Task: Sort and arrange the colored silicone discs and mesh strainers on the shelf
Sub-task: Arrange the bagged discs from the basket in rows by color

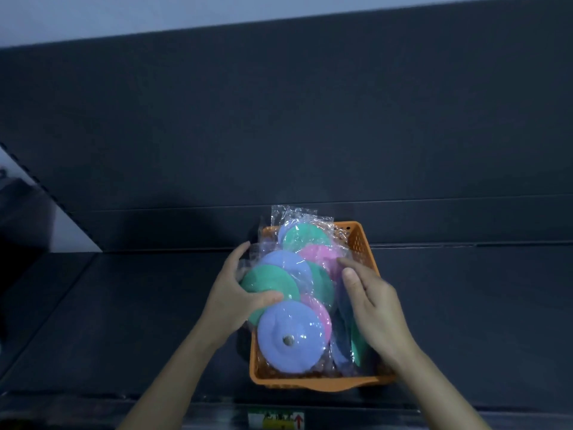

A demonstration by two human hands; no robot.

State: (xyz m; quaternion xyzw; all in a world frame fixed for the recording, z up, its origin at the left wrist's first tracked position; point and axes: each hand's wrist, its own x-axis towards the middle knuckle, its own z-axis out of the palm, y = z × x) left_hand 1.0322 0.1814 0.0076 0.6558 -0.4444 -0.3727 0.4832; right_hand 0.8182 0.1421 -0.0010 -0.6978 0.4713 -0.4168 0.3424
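Shelf [124,305]: dark board, dark back panel [279,119], pale wall [93,13] above.
Discs [291,335]: bagged, piled in orange basket [310,383] on shelf.
Left hand [235,290]: grips green disc [266,282].
Right hand [369,302]: straight fingers touch the pile.

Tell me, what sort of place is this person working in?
Most likely a shop or stockroom: a dark metal shelf with a back panel, an orange basket crammed with coloured discs, each sealed in a clear wrapper, and a printed label on the shelf's front edge.
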